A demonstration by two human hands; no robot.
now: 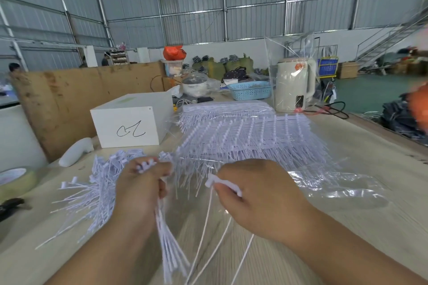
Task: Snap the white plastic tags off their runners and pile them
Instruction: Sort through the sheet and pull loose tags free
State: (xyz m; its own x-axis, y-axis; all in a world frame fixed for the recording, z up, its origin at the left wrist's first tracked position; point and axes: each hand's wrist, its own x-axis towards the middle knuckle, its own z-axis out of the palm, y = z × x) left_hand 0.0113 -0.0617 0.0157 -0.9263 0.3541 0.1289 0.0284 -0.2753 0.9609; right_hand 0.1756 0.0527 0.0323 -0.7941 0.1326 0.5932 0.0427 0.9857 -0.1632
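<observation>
- While a bundle of loose tags [171, 245] is gripped in the curled left hand [141, 190], a runner piece [222, 184] is pinched in the right hand [259, 194], so the snapping step is judged to be under way.
- Two thin white stems [208, 233] are seen hanging from the right hand's pinch.
- A pile of freed tags [92, 194] is spread on the bench [347, 227], just left of the left hand.
- Unsnapped sheets [245, 134] are stacked beyond both hands on clear plastic wrap [335, 190].
- Next, the bundle is likely to be laid on the pile and a fresh sheet drawn near.
- Contents of the blue basket [250, 91] and white box [129, 127] cannot be told.
</observation>
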